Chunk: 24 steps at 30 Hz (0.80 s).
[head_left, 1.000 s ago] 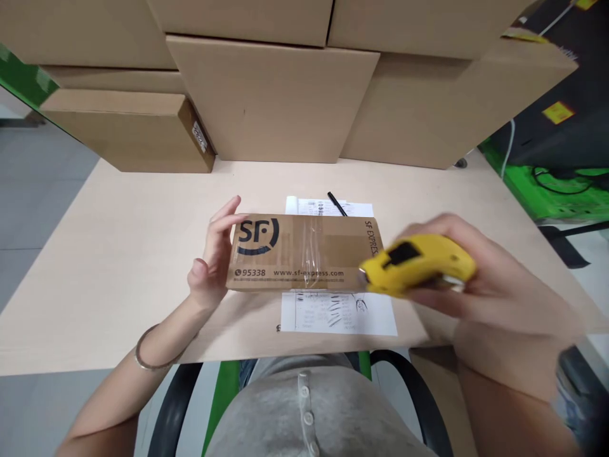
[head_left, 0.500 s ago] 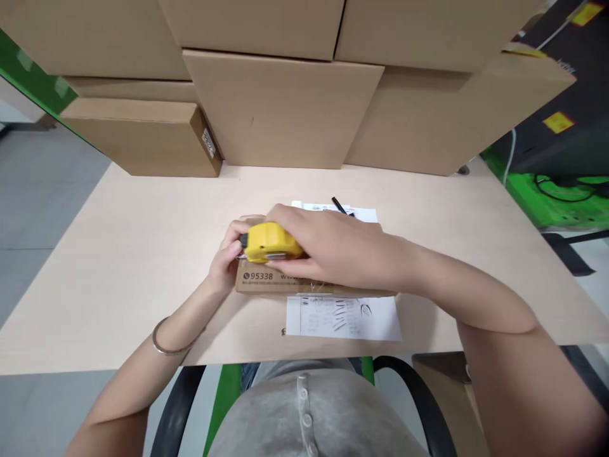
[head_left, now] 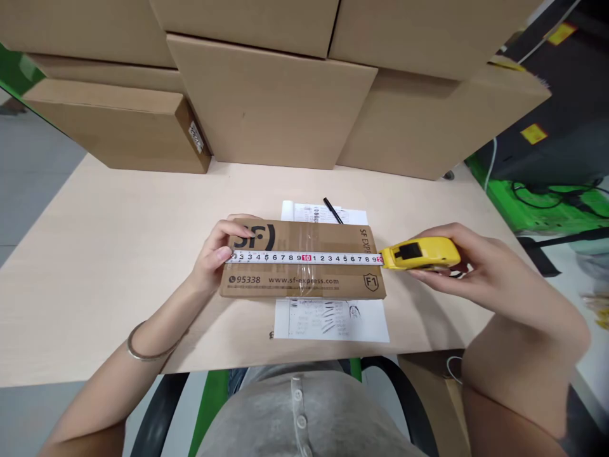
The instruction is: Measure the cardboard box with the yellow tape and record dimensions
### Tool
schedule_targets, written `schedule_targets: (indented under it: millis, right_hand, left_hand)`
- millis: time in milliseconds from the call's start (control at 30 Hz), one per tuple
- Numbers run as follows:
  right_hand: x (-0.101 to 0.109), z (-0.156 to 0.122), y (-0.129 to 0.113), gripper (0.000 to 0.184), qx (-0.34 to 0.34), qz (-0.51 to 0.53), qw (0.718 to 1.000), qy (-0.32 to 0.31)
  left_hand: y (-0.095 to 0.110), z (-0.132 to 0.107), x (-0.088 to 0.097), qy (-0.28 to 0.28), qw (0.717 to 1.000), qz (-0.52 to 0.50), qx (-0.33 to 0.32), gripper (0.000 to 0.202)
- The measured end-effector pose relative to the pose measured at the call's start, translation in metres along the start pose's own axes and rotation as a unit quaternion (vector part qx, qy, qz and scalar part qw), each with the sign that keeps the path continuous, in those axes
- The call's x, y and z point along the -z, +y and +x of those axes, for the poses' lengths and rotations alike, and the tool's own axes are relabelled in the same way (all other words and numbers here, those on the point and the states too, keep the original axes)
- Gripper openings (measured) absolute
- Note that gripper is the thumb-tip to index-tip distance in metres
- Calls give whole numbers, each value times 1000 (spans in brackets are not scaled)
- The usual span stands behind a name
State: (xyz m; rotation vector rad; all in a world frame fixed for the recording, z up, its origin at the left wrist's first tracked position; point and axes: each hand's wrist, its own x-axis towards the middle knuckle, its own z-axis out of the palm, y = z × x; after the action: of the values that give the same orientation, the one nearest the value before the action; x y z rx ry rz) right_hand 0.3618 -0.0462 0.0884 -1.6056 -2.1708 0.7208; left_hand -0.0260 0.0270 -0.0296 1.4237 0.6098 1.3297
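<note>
A small brown cardboard box (head_left: 295, 285) with black print and clear tape lies on the table, partly covering a printed paper sheet (head_left: 333, 324). Across its top runs the white blade of a yellow tape measure (head_left: 423, 252), drawn out from left to right with its 10 mark in red. My right hand (head_left: 466, 260) grips the tape measure's case, just past the box's right end. At the left end, my left hand (head_left: 216, 254) is closed on the box corner, its thumb on the blade's tip; some fingers are hidden behind the box.
A black pen (head_left: 333, 211) rests on paper behind the box. Large cardboard boxes (head_left: 271, 101) are stacked along the table's far side, with a flatter carton (head_left: 114, 127) at far left. Cables (head_left: 566, 193) lie beyond the right edge.
My right hand has moved right with the tape measure case, pulling the blade out along the box. My left hand stays at the box's left end. The view has shifted slightly.
</note>
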Motion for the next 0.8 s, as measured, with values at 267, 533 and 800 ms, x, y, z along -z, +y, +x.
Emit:
schedule_targets:
  millis: [267,533,800]
  right_hand:
    - [-3,4,-2,29,2,31,999,-12]
    - [-1,4,-10,27,29,0,1000,7]
    - [-40,67,-84,37,163,-43,982,-81]
  left_hand:
    - [0,0,-1,-3,1000,-12,-2,24]
    - [-1,0,0,-5,1000,-4,3,26]
    - [0,-4,11,-31,998,53,-6,27]
